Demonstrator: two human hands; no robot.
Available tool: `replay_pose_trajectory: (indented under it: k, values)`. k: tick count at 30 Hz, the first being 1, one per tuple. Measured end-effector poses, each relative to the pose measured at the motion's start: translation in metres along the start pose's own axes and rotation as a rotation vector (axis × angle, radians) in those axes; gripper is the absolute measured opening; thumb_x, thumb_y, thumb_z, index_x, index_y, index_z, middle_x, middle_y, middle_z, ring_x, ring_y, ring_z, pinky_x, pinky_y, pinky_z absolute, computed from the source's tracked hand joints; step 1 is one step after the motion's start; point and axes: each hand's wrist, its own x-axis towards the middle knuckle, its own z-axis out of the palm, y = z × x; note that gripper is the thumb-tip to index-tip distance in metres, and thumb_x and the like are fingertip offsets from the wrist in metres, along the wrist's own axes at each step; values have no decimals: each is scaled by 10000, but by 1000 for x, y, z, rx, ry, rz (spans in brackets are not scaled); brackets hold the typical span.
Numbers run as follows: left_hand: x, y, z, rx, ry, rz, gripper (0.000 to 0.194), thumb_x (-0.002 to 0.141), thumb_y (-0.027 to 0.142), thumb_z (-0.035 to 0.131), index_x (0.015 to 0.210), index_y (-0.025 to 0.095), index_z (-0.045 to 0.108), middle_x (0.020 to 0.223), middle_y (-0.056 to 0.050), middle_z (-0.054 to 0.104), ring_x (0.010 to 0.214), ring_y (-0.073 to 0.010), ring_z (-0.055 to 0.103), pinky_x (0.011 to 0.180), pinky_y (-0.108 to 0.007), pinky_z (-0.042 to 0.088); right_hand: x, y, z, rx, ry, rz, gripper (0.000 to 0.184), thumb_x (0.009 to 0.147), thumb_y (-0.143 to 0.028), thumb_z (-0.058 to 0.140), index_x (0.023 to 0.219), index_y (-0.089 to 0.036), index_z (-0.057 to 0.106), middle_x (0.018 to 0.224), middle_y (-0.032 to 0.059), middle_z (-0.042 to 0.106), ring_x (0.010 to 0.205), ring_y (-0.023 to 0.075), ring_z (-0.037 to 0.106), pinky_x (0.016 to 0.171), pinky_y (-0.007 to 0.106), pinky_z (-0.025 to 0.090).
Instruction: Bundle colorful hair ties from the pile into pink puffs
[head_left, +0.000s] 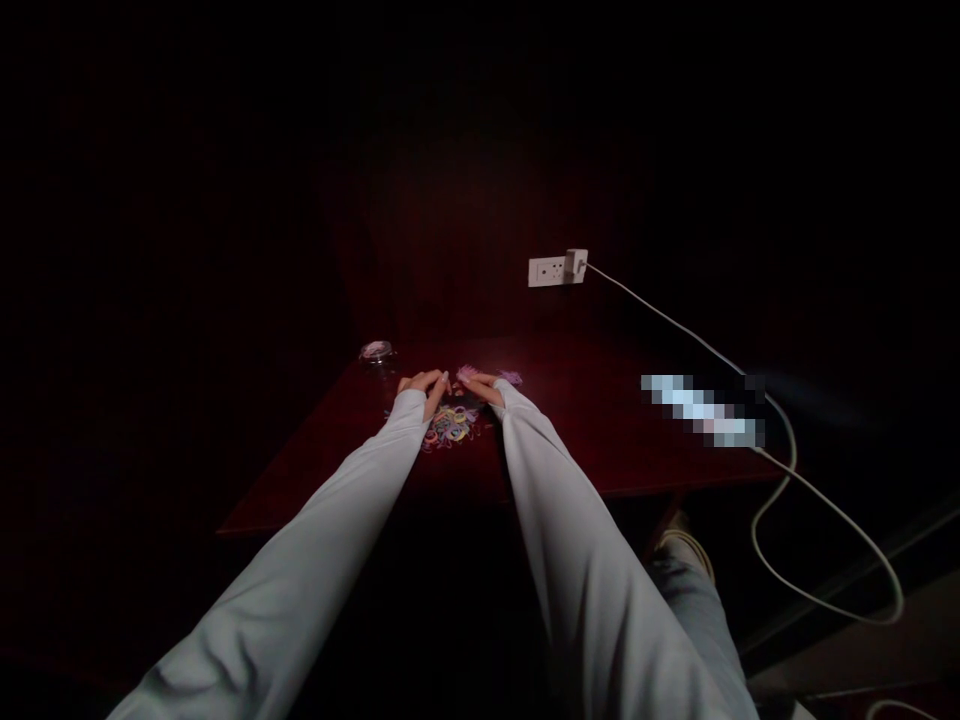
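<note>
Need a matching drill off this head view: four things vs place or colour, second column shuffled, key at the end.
Things:
1. bands
2. round container
3. charger
4. table

Place or colour:
A. dark red
B. plugged in at the wall
C. multicoloured heap
D. near the table's far-left corner

Pairs: 1-C, 2-D, 3-B, 4-A

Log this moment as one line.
left hand: beside colourful loops; right hand: at pink bundle; clear container: on table, far left; charger: in wall socket

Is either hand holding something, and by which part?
Too small to tell: the right hand is at a spiky pink bunch; left hand, unclear too.
</note>
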Motion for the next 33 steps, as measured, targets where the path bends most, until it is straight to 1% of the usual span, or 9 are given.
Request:
replay_pose_trajectory:
  k: [2,4,6,9,13,20,23,28,33]
  values:
    - [-1,4,0,-3,21,-9,410,1098,276,472,764,250,708,776,2,754,860,-215,690,973,-340,443,-1,3,2,-5,-73,-22,367,785,-566,885,861,-211,828,969,41,839,1032,217,744,1027,342,534]
    - [-1,7,-1,-15,17,-23,382,1087,275,491,770,246,702,758,1,734,842,-215,686,944,-335,448,0,6,6,8,-91,-9,341,761,-510,921,861,-197,827,933,33,829,1017,217,745,1043,353,534]
    - [-1,8,-3,-7,10,-53,371,1075,291,515,749,239,684,719,1,692,811,-215,675,922,-335,451,1,7,11,18,-64,5,299,753,-450,934,868,-197,823,892,18,814,982,208,749,1029,354,545]
    - [0,8,-4,10,-8,-83,423,1060,322,524,661,231,630,660,1,635,787,-216,662,949,-345,449,1,4,15,-8,0,-48,213,802,-381,895,924,-219,830,967,17,822,1028,202,758,1038,346,553]
    - [1,4,-6,-66,-19,-84,499,1056,404,487,599,229,584,683,-13,671,796,-215,668,976,-358,456,-2,-5,16,-79,58,-105,147,832,-331,858,912,-211,829,1021,41,829,1094,226,761,1060,363,552]
    - [1,0,-8,-356,19,-140,595,879,757,573,599,233,615,635,-27,667,645,-201,594,683,-321,461,-4,-12,26,-72,44,-153,243,781,-350,892,947,-179,847,921,49,826,952,221,766,932,348,576]
    - [0,1,-11,-406,16,-167,684,791,878,592,574,230,608,618,-41,657,625,-199,580,638,-319,444,-5,-19,28,-106,22,-175,221,793,-347,881,939,-183,860,937,57,836,953,225,768,918,342,569]
    - [0,0,-10,-423,22,-188,710,769,899,598,554,223,630,599,-48,651,609,-192,556,636,-317,435,-2,-21,26,-159,27,-214,200,795,-356,854,900,-185,860,849,43,821,811,189,711,757,292,528]
    - [0,-2,-3,-389,47,-150,689,871,839,500,585,228,638,609,-38,643,615,-197,572,629,-315,442,7,-13,25,-180,104,-211,277,797,-457,858,796,-187,796,748,23,757,680,148,626,670,276,464]
